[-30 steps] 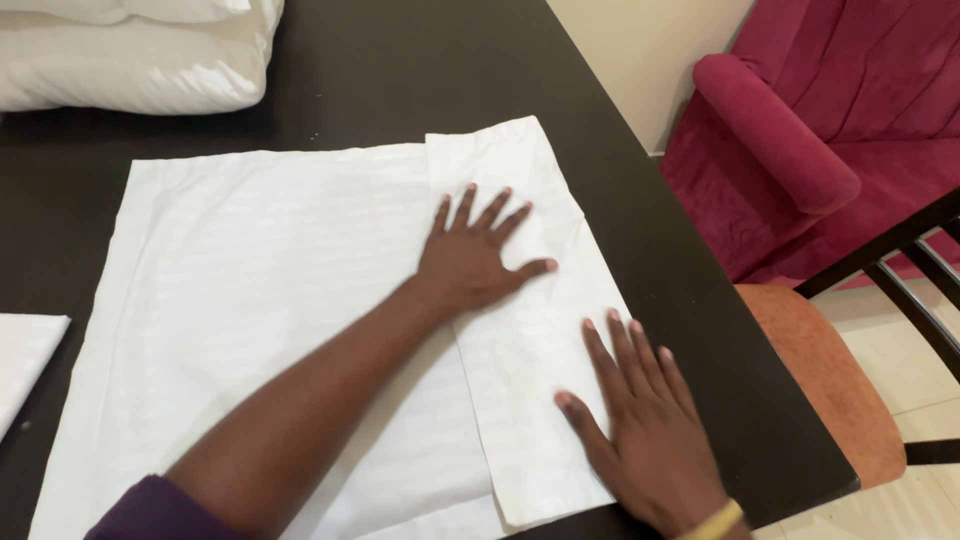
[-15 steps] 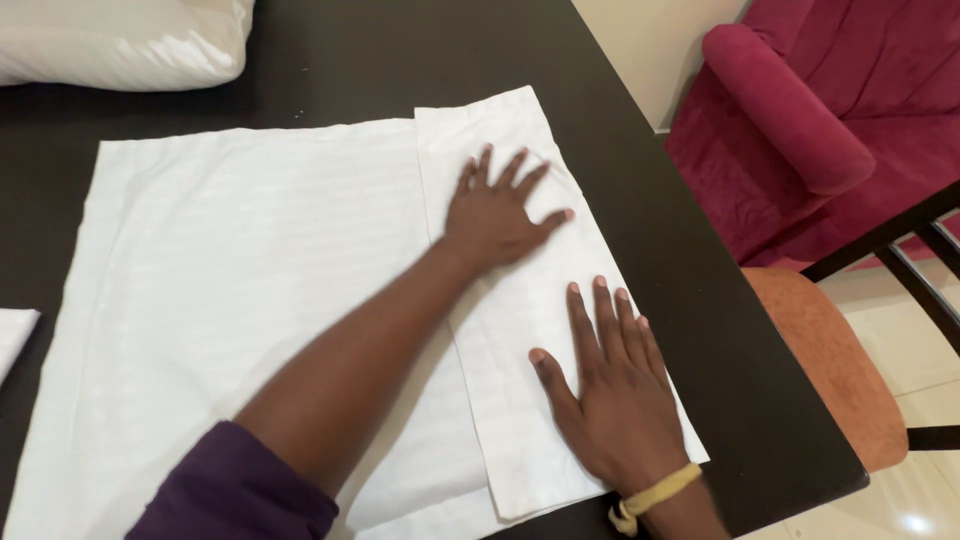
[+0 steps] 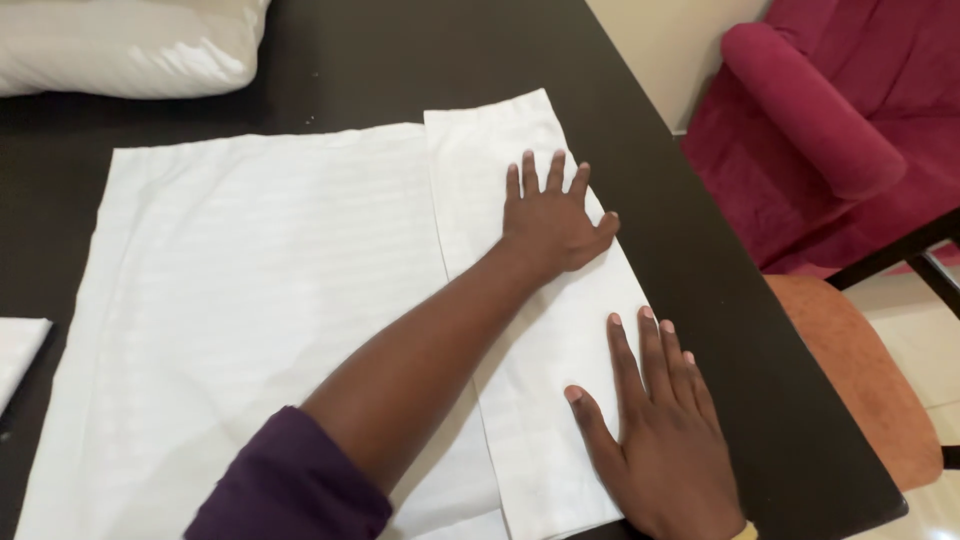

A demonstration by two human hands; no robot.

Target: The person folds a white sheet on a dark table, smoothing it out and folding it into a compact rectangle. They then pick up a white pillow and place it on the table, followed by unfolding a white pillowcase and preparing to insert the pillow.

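Observation:
A white striped pillowcase (image 3: 260, 300) lies flat on a dark table (image 3: 420, 60). Its right edge is folded over into a narrow strip (image 3: 545, 330). My left hand (image 3: 553, 217) rests flat on the upper part of that folded strip, fingers spread, holding nothing. My right hand (image 3: 660, 430) presses flat on the lower part of the strip near the table's right edge, fingers apart. My left forearm crosses the pillowcase, with a purple sleeve at the bottom.
A white pillow (image 3: 120, 45) sits at the table's far left corner. Another white cloth (image 3: 20, 350) peeks in at the left edge. Beside the table stand a dark red armchair (image 3: 840, 130) and a chair with an orange seat (image 3: 860, 380).
Both hands have slid slightly farther up along the folded strip, staying flat on it. The camera view has shifted a little.

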